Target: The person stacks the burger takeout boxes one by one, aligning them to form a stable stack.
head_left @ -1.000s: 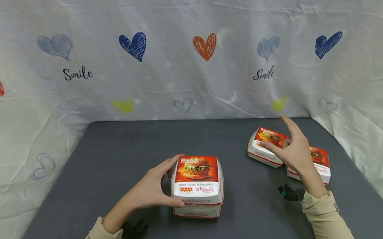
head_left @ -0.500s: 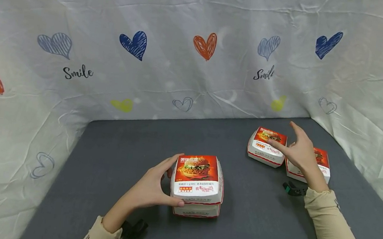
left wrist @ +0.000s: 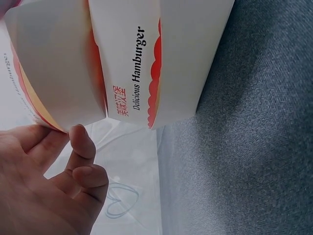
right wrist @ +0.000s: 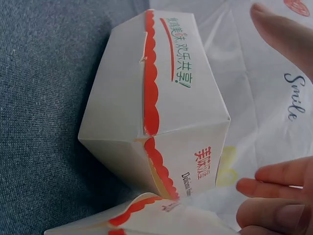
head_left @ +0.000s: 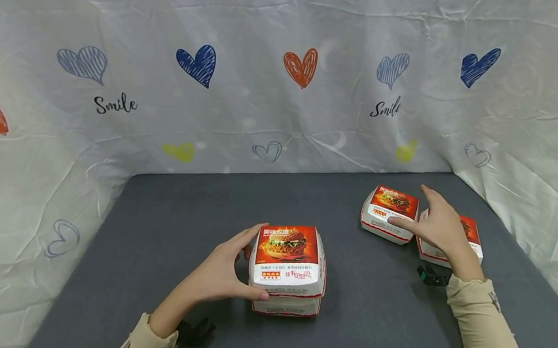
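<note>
Two hamburger boxes are stacked at the middle front of the table: an upper box (head_left: 290,270) with a burger picture on its lid, and a lower box (head_left: 291,307) mostly hidden beneath it. My left hand (head_left: 216,271) holds the upper box from the left, thumb at its front and fingers round the back; in the left wrist view, fingertips (left wrist: 80,139) meet its edge. My right hand (head_left: 440,226), thumb and fingers spread, hovers over two more boxes, a left one (head_left: 390,213) and a right one (head_left: 472,237) partly behind the hand. It grips neither.
A dark grey cloth (head_left: 195,205) covers the table. White fabric printed with hearts (head_left: 245,109) hangs behind it and along both sides. Black wrist straps (head_left: 195,331) show under the forearms.
My right hand has shifted right and slightly toward me, so more of the left box's lid shows. My left hand and the stacked boxes stay nearly still.
</note>
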`<act>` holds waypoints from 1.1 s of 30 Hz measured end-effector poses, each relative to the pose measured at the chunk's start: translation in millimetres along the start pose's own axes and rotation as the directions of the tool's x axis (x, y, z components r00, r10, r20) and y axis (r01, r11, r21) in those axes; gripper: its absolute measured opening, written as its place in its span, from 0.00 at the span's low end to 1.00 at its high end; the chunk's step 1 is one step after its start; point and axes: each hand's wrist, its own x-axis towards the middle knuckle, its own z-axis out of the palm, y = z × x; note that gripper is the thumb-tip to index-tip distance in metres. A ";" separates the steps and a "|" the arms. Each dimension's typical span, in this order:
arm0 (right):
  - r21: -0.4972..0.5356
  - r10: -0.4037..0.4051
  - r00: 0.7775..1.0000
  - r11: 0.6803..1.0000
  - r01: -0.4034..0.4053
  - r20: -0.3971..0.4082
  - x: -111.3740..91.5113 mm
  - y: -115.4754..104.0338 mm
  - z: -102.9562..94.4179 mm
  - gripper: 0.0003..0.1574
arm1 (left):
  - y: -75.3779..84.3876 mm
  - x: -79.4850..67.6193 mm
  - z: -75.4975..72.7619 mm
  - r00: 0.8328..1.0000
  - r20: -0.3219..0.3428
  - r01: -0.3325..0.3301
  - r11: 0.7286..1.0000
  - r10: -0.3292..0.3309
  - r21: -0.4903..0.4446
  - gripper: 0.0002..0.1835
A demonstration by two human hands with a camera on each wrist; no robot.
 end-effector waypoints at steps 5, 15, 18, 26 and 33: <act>-0.041 -0.011 0.999 0.999 0.012 0.038 2.6 0.1 1.0 0.80 | -0.1 0.0 0.2 1.000 0.002 0.001 1.000 -0.001 0.002 0.66; -0.096 -0.002 0.994 0.995 0.012 0.105 5.1 -0.9 0.6 0.82 | 2.2 -0.9 -0.3 1.000 0.000 -0.002 1.000 0.002 -0.004 0.66; -0.111 0.008 0.993 0.994 0.005 0.115 4.8 -1.3 0.5 0.82 | 2.8 -0.8 -0.4 1.000 0.000 0.002 1.000 -0.002 0.005 0.66; -0.152 0.023 0.992 0.988 -0.004 0.123 4.0 -2.7 -0.7 0.82 | 3.0 -1.3 -0.3 1.000 0.001 0.004 1.000 -0.004 0.013 0.66; -0.183 0.022 0.990 0.983 0.004 0.139 5.2 -4.3 0.9 0.81 | 2.7 -1.7 -0.2 1.000 -0.002 0.002 1.000 -0.002 0.020 0.67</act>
